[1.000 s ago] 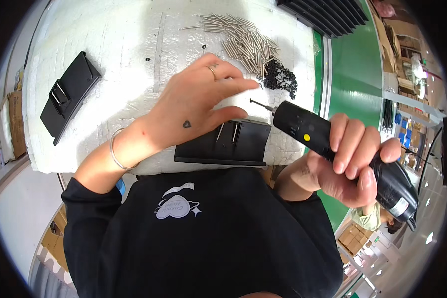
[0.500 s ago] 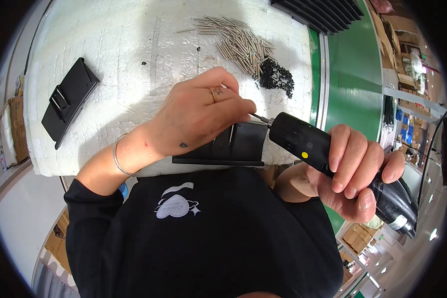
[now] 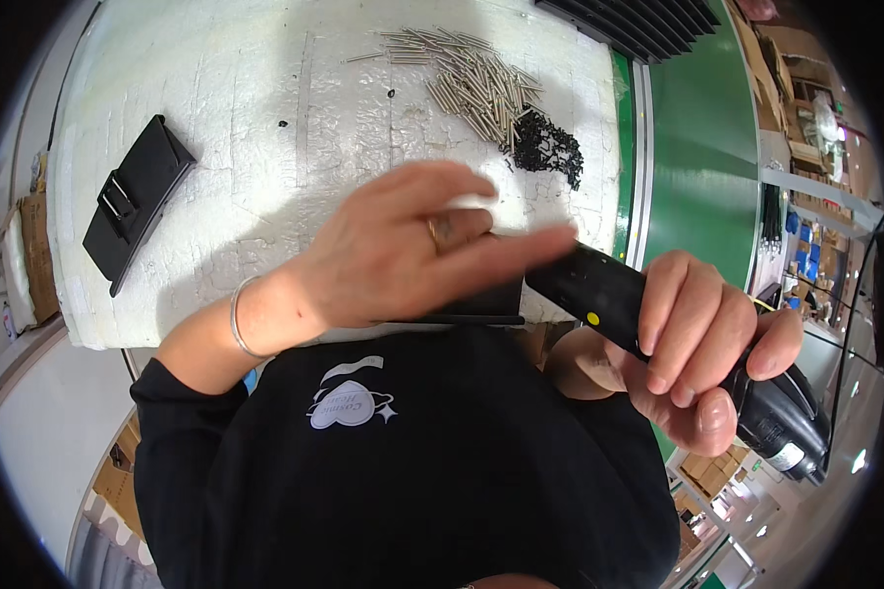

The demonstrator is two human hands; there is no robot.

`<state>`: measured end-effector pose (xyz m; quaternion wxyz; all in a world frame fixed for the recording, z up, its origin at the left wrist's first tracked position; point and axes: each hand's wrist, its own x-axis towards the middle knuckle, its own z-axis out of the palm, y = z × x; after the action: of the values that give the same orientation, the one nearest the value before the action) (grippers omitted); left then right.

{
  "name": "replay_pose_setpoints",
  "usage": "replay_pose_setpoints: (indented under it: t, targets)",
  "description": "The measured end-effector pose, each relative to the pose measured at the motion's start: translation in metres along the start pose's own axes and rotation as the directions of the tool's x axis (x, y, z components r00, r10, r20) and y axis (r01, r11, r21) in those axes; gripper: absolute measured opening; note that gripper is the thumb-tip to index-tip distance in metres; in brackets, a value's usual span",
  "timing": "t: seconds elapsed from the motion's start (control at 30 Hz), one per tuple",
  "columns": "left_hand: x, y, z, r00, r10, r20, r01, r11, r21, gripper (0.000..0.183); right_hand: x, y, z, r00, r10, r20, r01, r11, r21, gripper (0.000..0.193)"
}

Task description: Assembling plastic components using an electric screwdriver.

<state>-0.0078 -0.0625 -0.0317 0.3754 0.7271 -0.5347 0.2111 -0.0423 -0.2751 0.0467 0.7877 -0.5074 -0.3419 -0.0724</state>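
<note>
The power screwdriver (image 3: 604, 294) is sitting in the right hand (image 3: 692, 344), over the right side of the counter (image 3: 216, 88), and its front end is pointing up and to the left. The right fingers are curling around it and gripping it. The left hand (image 3: 403, 245) is doing something new: it is no longer bunching its fingers beside the thin tip, but is stretching its pointing finger over the front end. It is looking blurry, so we are guessing that it is moving fast. We cannot tell if the left fingers are pinching or touching anything.

Now the left hand is hiding the tip, so we are not seeing if a screw is sitting there. To us, the work is happening up at the tip, not down on the near black plate (image 3: 496, 302). That plate is lying under the left hand, which is covering more of it now.

Farther off, the silver pins (image 3: 481, 88) and the little black screws (image 3: 550, 147) are staying in their piles. The other black plate (image 3: 152, 182) is resting on the left, just as before.
</note>
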Motion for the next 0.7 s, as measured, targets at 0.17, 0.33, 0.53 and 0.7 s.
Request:
replay_pose_setpoints:
  t: [0.17,0.33,0.53,0.7]
  targets:
    - [-0.008,0.026,-0.020,0.826,-0.483,0.290,0.496,0.868,0.032,0.087,-0.009,0.007,0.000,0.989,-0.019,-0.148,-0.006,0.985,-0.170,0.027]
    - [-0.020,0.034,-0.036,0.689,-0.476,0.547,0.579,0.815,-0.019,0.080,-0.011,-0.005,-0.016,0.966,-0.088,-0.243,0.057,0.989,-0.133,0.031]
    - [-0.012,-0.009,-0.043,0.688,-0.518,0.508,0.639,0.764,-0.087,0.030,-0.012,-0.012,-0.020,0.927,-0.163,-0.338,0.126,0.984,-0.130,0.030]
    - [-0.013,-0.051,-0.031,0.708,-0.597,0.377,0.662,0.747,-0.058,0.021,-0.015,-0.012,-0.017,0.917,-0.164,-0.364,0.114,0.981,-0.155,0.027]
